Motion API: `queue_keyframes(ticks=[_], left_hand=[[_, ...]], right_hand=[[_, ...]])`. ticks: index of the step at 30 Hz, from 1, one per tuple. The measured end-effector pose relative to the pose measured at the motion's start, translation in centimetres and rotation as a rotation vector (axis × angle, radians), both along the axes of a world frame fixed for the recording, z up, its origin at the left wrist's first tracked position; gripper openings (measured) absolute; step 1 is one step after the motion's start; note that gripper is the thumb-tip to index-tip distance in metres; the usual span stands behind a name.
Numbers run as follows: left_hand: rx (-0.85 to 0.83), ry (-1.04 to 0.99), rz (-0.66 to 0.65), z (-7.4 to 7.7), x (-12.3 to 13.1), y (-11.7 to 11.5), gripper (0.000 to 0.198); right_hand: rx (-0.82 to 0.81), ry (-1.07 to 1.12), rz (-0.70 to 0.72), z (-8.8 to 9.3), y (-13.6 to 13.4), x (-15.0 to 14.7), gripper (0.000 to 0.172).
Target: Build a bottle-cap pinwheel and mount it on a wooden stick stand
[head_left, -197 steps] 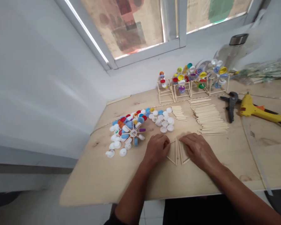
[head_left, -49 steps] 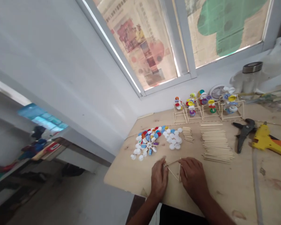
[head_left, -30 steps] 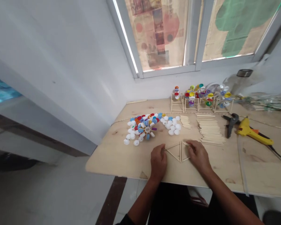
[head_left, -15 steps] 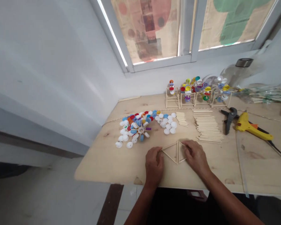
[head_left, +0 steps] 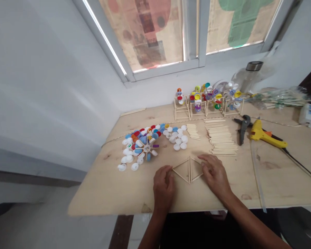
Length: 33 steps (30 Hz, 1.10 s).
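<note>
Two triangles of thin wooden sticks lie flat on the table with their upright sides close together. At the left triangle [head_left: 180, 165], my left hand [head_left: 163, 188] has curled fingers, with the index fingertip at its outer corner. My right hand [head_left: 215, 175] bends over the outer corner of the right triangle [head_left: 197, 178] and hides it, the index finger reaching along the upper side. Beyond them stands a wheel of sticks and bottle caps [head_left: 147, 148], beside loose bottle caps [head_left: 180, 141].
A pile of sticks [head_left: 221, 138] and a batch of shorter sticks [head_left: 193, 131] lie ahead. To the right are a yellow glue gun [head_left: 266, 136] and a dark cutter [head_left: 243, 129]. Stick stands with cap wheels [head_left: 198, 103] line the wall. A bottle [head_left: 250, 76] stands behind.
The view has shifted, so the table's things appear further left. My right index finger looks straighter and slightly lifted. Both triangles keep their places side by side.
</note>
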<state>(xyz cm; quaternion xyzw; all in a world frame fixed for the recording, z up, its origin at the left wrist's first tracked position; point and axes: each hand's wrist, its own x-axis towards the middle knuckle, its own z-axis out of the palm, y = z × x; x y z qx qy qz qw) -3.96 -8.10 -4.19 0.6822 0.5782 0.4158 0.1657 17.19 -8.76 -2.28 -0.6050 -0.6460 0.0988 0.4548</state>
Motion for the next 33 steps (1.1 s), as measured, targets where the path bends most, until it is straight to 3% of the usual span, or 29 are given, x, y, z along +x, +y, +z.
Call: queue_keyframes(ticks=[6,13,21,33], left_hand=[[0.009,0.011,-0.016,0.1,0.0,0.1,0.024],[-0.004,0.016,-0.021,0.0,0.0,0.0,0.023],[0.007,0.021,-0.041,-0.2,-0.2,0.2,0.023],[0.012,0.044,-0.036,0.1,-0.2,0.2,0.024]], right_hand=[[-0.059,-0.071,-0.01,1.6,-1.1,5.4,0.027],[-0.196,-0.585,0.004,1.6,-0.3,12.0,0.021],[-0.215,-0.749,0.027,1.5,1.0,12.8,0.02],[-0.152,-0.8,0.104,1.9,2.1,12.7,0.018]])
